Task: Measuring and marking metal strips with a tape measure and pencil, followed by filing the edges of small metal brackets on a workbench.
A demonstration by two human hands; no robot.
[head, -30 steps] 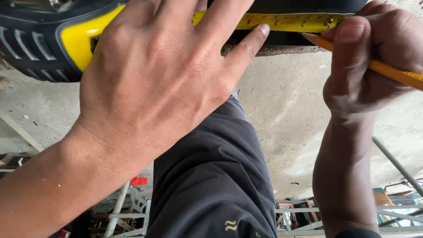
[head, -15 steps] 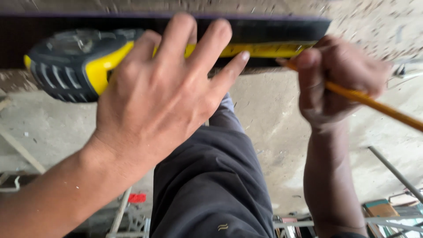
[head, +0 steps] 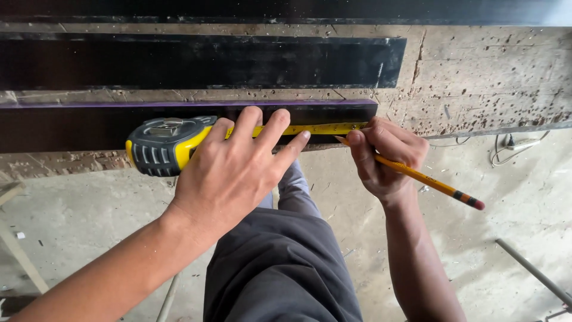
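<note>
Largest in your view was the concrete floor (head: pixel 524 197), grey and pitted, spreading beneath everything, with a pale cable (head: pixel 512 146) lying on it at the right. Above it ran the dark board (head: pixel 196 59), a long black plank lying left to right across the top of the view, and nearer you a second black strip (head: pixel 59 128) with a purple edge. Your grey trouser leg (head: pixel 280 262) filled the lower middle. Your left hand (head: pixel 229 170) lay flat with fingers spread, pressing the tape measure (head: pixel 161 146), a yellow and black case, against the strip; its yellow blade (head: pixel 325 128) ran rightward along the strip's lower edge, so the long axis lay left to right, level with the plank. Your right hand (head: pixel 384 158) was closed around a yellow pencil (head: pixel 426 179), whose tip met the blade's far end near the strip's right corner while its red eraser end pointed down and right. That right hand was the nearer one to the mark point; the case sat well to its left, under your other hand. Compared with half a second earlier, the view had drawn back and steadied: more of the planks showed above, both hands sat lower in the view, and the pencil tip had closed in on the blade.
</note>
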